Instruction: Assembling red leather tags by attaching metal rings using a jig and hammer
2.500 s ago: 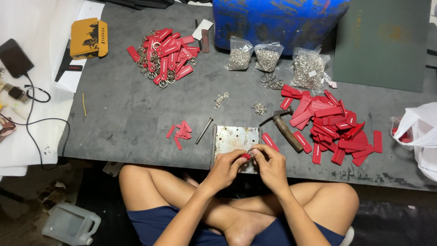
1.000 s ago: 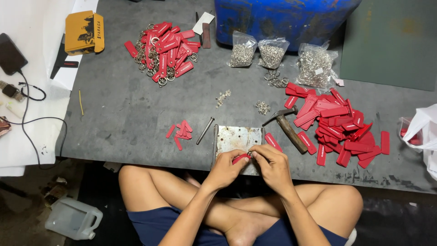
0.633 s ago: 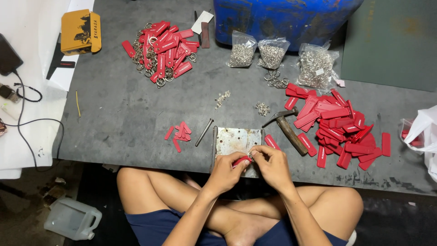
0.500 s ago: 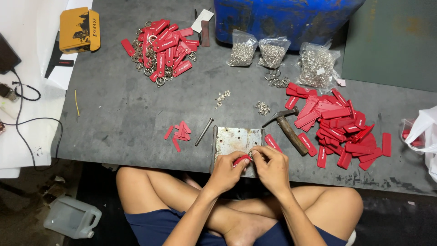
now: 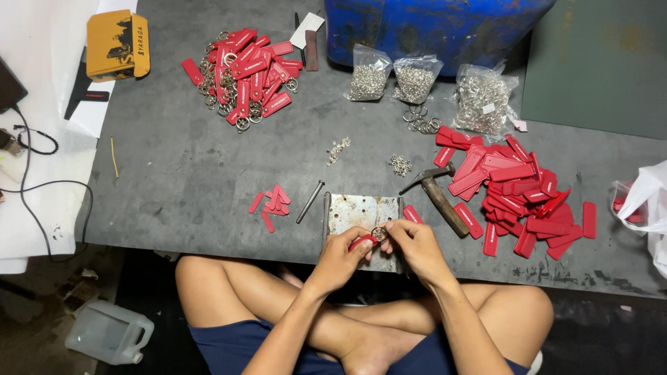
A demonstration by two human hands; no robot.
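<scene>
The left hand [image 5: 340, 253] pinches the near end of a small red tag [image 5: 364, 242] between thumb and forefinger, and the right hand [image 5: 417, 244] has its fingertips closed on a metal ring [image 5: 379, 233] at the tag's far end; the two hands meet over the near edge of the metal plate [image 5: 361, 212], which lies at the near edge of the grey work surface [image 5: 174, 167]. The tag's long axis runs roughly left to right with a slight upward tilt, its ring end pointing toward the right hand, though the fingers cover so much of it that the exact tilt is hard to read. The likeliest slip, as I judge it, is the ring springing out of the fingertips, since it is small and held only at its rim; being held right at the edge, it could drop past it into the lap or to the floor. A twisting pull could also tear the tag's hole. Just right of the plate lies a hammer [image 5: 438, 198], near the loose red tags [image 5: 517, 191]; a metal rod [image 5: 310, 201] lies left of the plate, and a finished pile [image 5: 246, 73] sits toward the far left corner.
</scene>
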